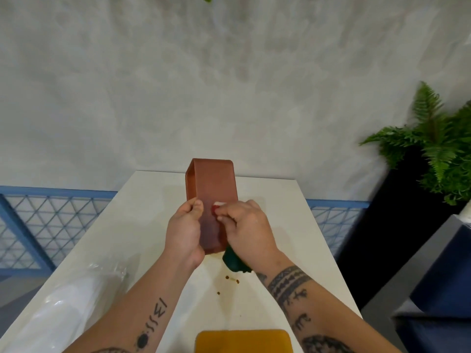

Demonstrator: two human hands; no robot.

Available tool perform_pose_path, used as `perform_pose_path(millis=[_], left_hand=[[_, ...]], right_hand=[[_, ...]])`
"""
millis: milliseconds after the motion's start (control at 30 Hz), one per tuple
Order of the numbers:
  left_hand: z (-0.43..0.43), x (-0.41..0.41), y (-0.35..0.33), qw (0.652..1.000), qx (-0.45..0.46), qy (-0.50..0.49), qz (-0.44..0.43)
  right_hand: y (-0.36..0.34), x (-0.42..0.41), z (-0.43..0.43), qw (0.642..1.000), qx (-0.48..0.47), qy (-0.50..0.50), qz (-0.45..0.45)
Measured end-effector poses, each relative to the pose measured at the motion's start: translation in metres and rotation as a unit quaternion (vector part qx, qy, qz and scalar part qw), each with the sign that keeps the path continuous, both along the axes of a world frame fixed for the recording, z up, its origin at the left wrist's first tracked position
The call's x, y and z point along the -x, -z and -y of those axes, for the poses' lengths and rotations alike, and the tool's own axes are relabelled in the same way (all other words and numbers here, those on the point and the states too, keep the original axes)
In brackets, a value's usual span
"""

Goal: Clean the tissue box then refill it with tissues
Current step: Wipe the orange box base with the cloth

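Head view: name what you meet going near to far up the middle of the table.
Yellow pad → brown spots → green cloth in the right hand → brown tissue box, gripped by the left hand.

The brown tissue box (211, 189) was held over the worktop's (293, 212) middle, pointed lengthwise at the far edge; plastic-wrapped white tissues (63, 301) were laid along the left edge.

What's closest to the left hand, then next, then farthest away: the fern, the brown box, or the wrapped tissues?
1. brown box: held in the left hand, at the middle.
2. wrapped tissues: lying on the table, left side.
3. fern: off the table, far right.
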State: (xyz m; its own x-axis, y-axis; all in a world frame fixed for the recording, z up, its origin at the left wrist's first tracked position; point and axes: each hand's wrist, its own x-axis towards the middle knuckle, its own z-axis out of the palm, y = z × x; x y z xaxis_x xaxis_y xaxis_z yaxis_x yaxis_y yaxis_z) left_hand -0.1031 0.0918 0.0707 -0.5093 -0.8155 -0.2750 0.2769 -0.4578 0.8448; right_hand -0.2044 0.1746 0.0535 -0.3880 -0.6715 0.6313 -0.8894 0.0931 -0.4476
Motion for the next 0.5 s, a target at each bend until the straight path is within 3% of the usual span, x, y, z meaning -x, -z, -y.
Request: perform_pose_path(millis=[200,400,500], left_hand=[[0.001,0.001,0.0,0.999,-0.022,-0.03,-0.004],[-0.007,0.001,0.002,0.999,-0.024,-0.043,0.012],[-0.008,0.004,0.0,0.998,-0.03,-0.05,-0.001]], right_hand=[[0.031,-0.016,-0.026,0.991,-0.049,-0.108,-0.058],[0.023,0.012,-0.017,0.999,-0.002,-0.001,0.044],[0.014,-0.007,-0.012,0.999,-0.012,-0.042,0.006]])
